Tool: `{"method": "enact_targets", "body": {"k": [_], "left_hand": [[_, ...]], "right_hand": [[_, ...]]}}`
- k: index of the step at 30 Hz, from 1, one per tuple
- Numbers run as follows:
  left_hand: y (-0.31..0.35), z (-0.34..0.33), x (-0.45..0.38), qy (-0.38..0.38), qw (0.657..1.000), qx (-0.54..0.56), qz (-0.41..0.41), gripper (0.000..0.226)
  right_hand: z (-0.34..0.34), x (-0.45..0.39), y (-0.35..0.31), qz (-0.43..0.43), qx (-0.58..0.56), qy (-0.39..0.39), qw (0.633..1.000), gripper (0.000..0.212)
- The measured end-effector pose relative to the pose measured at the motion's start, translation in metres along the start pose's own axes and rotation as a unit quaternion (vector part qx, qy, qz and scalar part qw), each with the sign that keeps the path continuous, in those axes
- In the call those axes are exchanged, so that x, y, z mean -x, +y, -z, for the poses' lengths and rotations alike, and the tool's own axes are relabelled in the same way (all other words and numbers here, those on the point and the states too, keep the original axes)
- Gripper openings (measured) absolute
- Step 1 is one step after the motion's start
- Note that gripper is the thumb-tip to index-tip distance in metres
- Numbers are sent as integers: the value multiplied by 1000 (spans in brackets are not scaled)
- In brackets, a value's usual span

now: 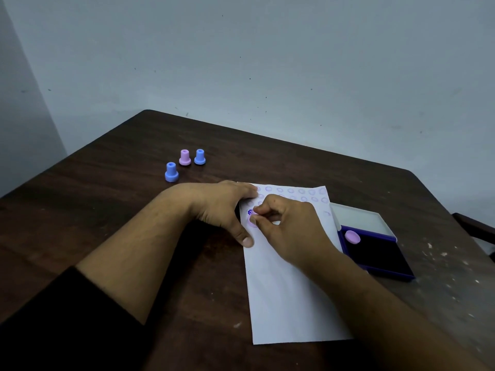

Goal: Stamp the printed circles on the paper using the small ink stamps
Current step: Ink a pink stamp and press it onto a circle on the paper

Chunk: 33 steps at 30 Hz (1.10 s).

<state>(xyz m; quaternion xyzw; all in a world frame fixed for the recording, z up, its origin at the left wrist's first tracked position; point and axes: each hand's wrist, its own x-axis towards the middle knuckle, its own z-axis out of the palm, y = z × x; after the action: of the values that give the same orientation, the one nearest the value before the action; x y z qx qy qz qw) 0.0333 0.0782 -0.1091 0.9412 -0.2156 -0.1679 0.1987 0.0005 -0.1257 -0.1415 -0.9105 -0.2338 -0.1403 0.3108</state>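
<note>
A white paper (289,290) with rows of printed circles along its far end lies on the dark wooden table (120,210). My left hand (225,207) presses flat on the paper's left edge. My right hand (289,228) pinches a small pink stamp (253,220) with its fingertips, base down on the paper near the left edge. A dark blue stamped mark (250,211) shows just beyond the stamp. Most of the stamp is hidden by my fingers.
Two blue stamps (171,172) (199,157) and a pink stamp (184,157) stand upright at the back left. An open purple ink pad (375,253) lies right of the paper, with a pink cap (352,236) on its corner and its lid (361,218) behind.
</note>
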Motion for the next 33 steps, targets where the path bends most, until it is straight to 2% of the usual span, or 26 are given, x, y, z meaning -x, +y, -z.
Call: {"method": "enact_targets", "body": {"k": [16, 19, 21, 24, 27, 33], "left_hand": [[-1, 0, -3, -3, 1000, 4, -11, 122], [0, 1, -3, -7, 1000, 8, -15, 120], [0, 0, -2, -7, 1000, 5, -13, 122], [-2, -1, -2, -4, 1000, 3, -5, 125], [-2, 0, -2, -7, 1000, 6, -1, 124], [-2, -1, -2, -7, 1000, 5, 2, 125]], "right_hand": [[-3, 6, -3, 41, 18, 21, 999, 6], [-3, 5, -2, 6, -10, 14, 1000, 8], [1, 1, 0, -65, -75, 14, 995, 13], [12, -7, 5, -168, -224, 67, 958, 16], [26, -11, 8, -211, -343, 112, 908, 15], [34, -12, 9, -284, -495, 119, 812, 11]]}}
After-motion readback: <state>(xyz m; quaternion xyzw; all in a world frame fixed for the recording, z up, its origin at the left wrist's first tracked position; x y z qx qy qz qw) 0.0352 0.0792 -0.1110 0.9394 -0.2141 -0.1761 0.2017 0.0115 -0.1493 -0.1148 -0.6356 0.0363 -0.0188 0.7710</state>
